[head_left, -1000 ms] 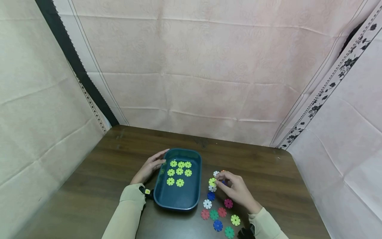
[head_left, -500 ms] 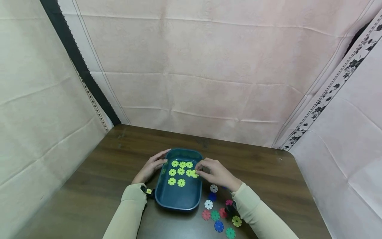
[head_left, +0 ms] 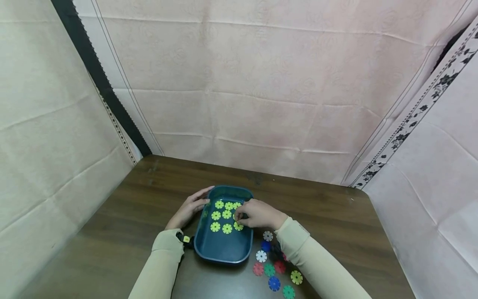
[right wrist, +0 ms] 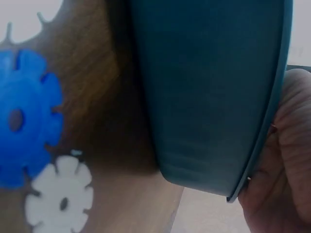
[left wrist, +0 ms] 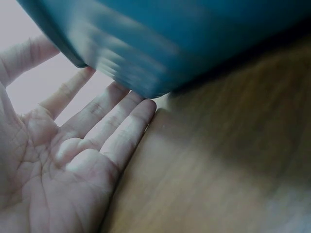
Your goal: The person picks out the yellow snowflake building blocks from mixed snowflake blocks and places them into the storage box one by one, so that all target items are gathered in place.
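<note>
A dark teal tray [head_left: 223, 253] stands on the table with several lime-yellow notched discs [head_left: 226, 214] laid flat inside in rows. My left hand [head_left: 188, 211] rests at the tray's left side; in the left wrist view its fingers [left wrist: 129, 131] are extended against the outer wall. Over the tray's right rim reaches my right hand [head_left: 257, 214], thumb and fingers curled together at a lime-yellow disc [head_left: 238, 226] at the right end of the lowest row. This hand partly covers the disc above it. In the right wrist view, the tray wall hides the fingertips.
Right of the tray lie loose notched discs: white [head_left: 261, 256], blue [head_left: 274, 283], green [head_left: 288, 291], red [head_left: 258, 269] and one yellow [head_left: 296, 277]. My right forearm [head_left: 310, 249] passes over some of them. Pale cloth [head_left: 261, 83] hangs behind the wooden table [head_left: 336, 232].
My right hand picked up a lime-yellow disc beside the tray, carried it left over the rim and moved it down to the lowest row. The left hand stays at the tray.
</note>
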### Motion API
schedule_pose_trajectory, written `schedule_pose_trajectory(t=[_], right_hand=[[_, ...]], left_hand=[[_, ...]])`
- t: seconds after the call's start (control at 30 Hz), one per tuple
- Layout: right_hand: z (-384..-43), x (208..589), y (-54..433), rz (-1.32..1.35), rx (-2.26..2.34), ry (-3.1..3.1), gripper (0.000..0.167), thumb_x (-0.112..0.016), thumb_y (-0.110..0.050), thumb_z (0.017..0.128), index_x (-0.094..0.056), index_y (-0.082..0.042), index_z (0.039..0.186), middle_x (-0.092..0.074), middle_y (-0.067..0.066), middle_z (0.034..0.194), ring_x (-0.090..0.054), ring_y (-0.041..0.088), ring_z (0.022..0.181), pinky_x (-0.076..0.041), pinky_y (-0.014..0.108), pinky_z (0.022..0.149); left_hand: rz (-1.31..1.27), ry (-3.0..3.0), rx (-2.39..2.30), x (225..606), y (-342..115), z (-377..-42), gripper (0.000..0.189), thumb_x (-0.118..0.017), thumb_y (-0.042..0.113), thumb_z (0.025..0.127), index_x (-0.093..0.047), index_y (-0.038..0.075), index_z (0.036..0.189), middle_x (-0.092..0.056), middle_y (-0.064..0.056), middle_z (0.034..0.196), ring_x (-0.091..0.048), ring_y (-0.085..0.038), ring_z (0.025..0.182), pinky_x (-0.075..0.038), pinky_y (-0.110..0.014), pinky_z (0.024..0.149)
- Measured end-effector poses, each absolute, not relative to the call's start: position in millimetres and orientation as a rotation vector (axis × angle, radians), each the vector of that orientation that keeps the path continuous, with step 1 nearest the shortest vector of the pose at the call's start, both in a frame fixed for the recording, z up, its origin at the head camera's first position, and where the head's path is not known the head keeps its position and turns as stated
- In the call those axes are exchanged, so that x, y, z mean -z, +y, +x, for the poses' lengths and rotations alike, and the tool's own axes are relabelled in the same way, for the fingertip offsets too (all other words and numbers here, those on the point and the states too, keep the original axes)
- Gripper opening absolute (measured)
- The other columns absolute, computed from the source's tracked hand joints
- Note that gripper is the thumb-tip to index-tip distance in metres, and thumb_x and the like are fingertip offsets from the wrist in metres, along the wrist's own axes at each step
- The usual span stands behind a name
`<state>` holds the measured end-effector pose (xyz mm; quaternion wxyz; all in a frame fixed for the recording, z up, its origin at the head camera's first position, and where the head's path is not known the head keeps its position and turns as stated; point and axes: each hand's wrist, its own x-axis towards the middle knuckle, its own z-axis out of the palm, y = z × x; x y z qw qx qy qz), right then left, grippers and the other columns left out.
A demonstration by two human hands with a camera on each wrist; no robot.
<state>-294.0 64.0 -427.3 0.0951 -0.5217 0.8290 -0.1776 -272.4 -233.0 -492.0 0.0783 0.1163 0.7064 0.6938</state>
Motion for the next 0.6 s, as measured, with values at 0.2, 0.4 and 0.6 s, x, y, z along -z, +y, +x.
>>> schedule_pose_trajectory(t=[0.2,0.4,0.6], right_hand=[[-294.4,426.9,60.5,-1.568,0.482,2.489,0.006,-0.07,-0.022,0.096,-0.075,-0.02,0.098,-0.066,-0.016,0.088,-0.056,0.002,0.074,-0.049,0.02,0.069],[-293.1,427.3,60.4,-1.551,0.582,2.488,0.012,-0.067,-0.024,0.099,-0.075,-0.018,0.105,-0.067,-0.015,0.096,-0.059,0.005,0.083,-0.051,0.022,0.074],[-291.9,423.7,63.5,-1.583,0.744,2.507,0.016,-0.066,-0.022,0.099,-0.074,-0.014,0.11,-0.069,-0.011,0.104,-0.064,0.013,0.093,-0.055,0.031,0.081]], left_hand=[[0.345,2.116,-2.082,491.6,-234.0,-271.7,0.048,-0.059,0.024,0.102,-0.05,0.027,0.149,-0.051,-0.009,0.146,-0.053,-0.03,0.129,-0.048,-0.035,0.1],[0.326,2.122,-2.085,491.1,-234.5,-270.1,0.048,-0.058,0.022,0.102,-0.051,0.027,0.149,-0.051,-0.009,0.146,-0.052,-0.032,0.13,-0.048,-0.035,0.1],[0.339,2.108,-2.076,490.8,-233.3,-272.0,0.048,-0.057,0.022,0.103,-0.049,0.026,0.15,-0.05,-0.01,0.147,-0.051,-0.034,0.13,-0.048,-0.036,0.101]])
